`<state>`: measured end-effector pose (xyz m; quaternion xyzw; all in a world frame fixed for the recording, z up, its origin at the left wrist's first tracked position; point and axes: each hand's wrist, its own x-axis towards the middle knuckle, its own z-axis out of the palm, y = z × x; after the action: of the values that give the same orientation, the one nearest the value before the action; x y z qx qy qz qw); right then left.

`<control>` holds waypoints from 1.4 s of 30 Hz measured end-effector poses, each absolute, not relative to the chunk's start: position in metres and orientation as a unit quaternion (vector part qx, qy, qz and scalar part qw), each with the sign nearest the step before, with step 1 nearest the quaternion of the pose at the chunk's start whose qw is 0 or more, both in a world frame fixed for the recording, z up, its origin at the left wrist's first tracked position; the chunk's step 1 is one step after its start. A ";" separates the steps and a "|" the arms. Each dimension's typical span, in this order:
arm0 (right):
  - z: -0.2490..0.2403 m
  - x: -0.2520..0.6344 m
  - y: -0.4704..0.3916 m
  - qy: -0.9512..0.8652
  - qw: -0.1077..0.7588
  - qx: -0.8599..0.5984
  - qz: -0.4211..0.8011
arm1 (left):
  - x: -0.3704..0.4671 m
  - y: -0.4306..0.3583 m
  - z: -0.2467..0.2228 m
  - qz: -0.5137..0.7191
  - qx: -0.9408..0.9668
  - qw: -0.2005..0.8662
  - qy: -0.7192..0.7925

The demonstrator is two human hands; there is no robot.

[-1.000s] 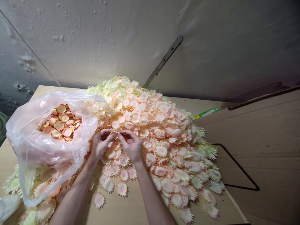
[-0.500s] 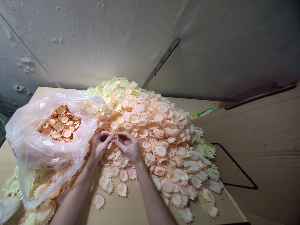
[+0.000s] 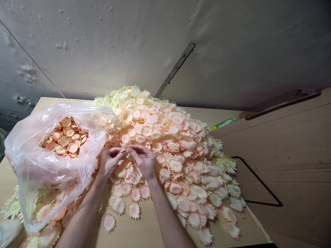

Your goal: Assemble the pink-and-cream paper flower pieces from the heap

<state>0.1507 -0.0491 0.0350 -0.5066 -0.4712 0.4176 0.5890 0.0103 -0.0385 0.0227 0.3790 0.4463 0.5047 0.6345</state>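
My left hand (image 3: 110, 162) and my right hand (image 3: 144, 162) meet over a large heap of pale pink and cream flower pieces (image 3: 178, 167). Thumb and fingers of both hands pinch a small yellowish flower piece (image 3: 126, 152) between them; its details are partly hidden. To the left, an open translucent plastic bag (image 3: 33, 165) holds smaller flower pieces with red-tipped edges (image 3: 63, 141). Several loose flower pieces (image 3: 109, 222) lie between my forearms.
The heap spreads over a light wooden table (image 3: 134, 234). Behind it stands a grey wall (image 3: 103, 44) with a metal strip (image 3: 176, 69). A green packet (image 3: 223, 124), cardboard (image 3: 292, 165) and a bent black rod (image 3: 261, 179) are at the right.
My right hand's fingertips have moved slightly away from my left ones, over the small piece. The whole view has shifted a little.
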 end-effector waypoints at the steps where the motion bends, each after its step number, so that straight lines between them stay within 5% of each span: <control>1: 0.037 0.151 -0.050 -0.476 0.584 -0.503 0.423 | 0.010 -0.039 0.022 0.508 0.375 0.638 0.442; 10: 0.042 0.150 -0.050 -0.476 0.558 -0.484 0.477 | 0.009 -0.038 0.027 0.541 0.312 0.662 0.414; 20: 0.029 0.150 -0.047 -0.483 0.605 -0.532 0.342 | 0.009 -0.038 0.031 0.522 0.258 0.719 0.379; 34: 0.037 0.149 -0.051 -0.513 0.553 -0.492 0.435 | 0.007 -0.037 0.032 0.540 0.301 0.683 0.389; 42: 0.028 0.154 -0.051 -0.483 0.573 -0.541 0.383 | 0.008 -0.037 0.034 0.539 0.237 0.728 0.352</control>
<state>0.1543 -0.0510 0.0277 -0.5408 -0.4826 0.3830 0.5726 0.0081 -0.0370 0.0336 0.2369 0.3520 0.5391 0.7276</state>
